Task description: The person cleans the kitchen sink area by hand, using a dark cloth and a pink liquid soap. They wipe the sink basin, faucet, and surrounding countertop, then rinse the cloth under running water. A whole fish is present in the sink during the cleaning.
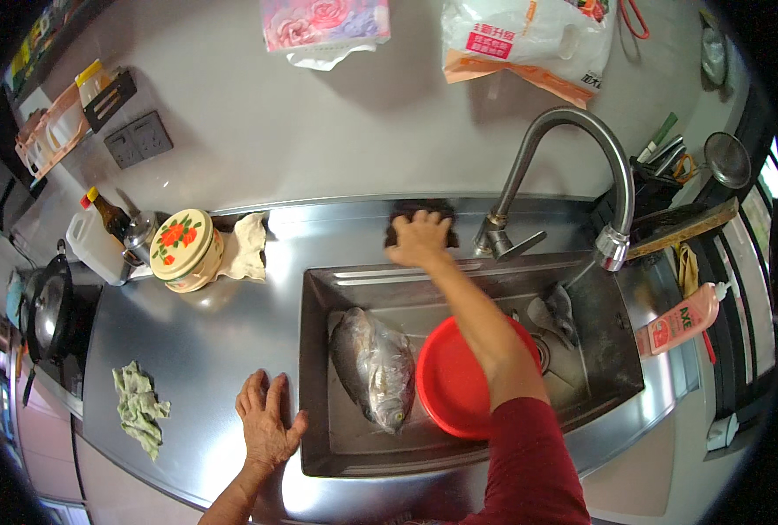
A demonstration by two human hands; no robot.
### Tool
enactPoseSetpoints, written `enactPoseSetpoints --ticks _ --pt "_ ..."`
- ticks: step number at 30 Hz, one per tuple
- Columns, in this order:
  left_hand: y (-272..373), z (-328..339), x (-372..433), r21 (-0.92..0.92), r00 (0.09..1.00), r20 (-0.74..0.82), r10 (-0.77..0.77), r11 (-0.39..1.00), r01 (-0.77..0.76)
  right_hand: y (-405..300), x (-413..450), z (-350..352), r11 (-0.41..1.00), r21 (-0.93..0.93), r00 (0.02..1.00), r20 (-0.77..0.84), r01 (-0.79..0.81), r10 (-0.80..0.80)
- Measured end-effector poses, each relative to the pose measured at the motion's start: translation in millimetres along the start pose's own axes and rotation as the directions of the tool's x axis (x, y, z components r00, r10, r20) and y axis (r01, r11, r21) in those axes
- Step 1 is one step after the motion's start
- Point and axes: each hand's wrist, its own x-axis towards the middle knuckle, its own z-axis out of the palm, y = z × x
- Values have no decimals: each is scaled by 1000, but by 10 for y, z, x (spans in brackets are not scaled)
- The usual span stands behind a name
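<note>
My right hand (420,237) presses down on a dark cloth (453,228) on the steel ledge behind the sink, its fingers spread over it; most of the cloth is hidden. Left of the sink, my left hand (268,423) rests on the steel countertop (211,367), holding nothing, fingers apart. In the dark sink (316,367) lies silvery fish (379,367); whether it is one opened fish or two side by side, I cannot tell. A red plastic basin (454,387) sits right of the fish, partly covered by my right forearm. Grey fish-like pieces (553,315) lie in the sink's far right corner.
A tall faucet (526,144) arches over the sink's right side. A pink detergent bottle (681,321) stands at the right edge. At left are a crumpled green cloth (138,407), a floral enamel pot (185,249) and bottles (97,246). A knife block (651,177) stands back right.
</note>
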Motion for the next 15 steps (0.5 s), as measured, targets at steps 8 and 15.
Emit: enactPoseSetpoints --ticks 8,15 --pt "-4 -4 -1 -36 999 -41 6 999 -7 -203 97 413 949 282 957 -284 143 -60" --pt "-33 9 -1 -37 996 -78 35 999 -38 290 303 265 521 853 465 -465 8 754"
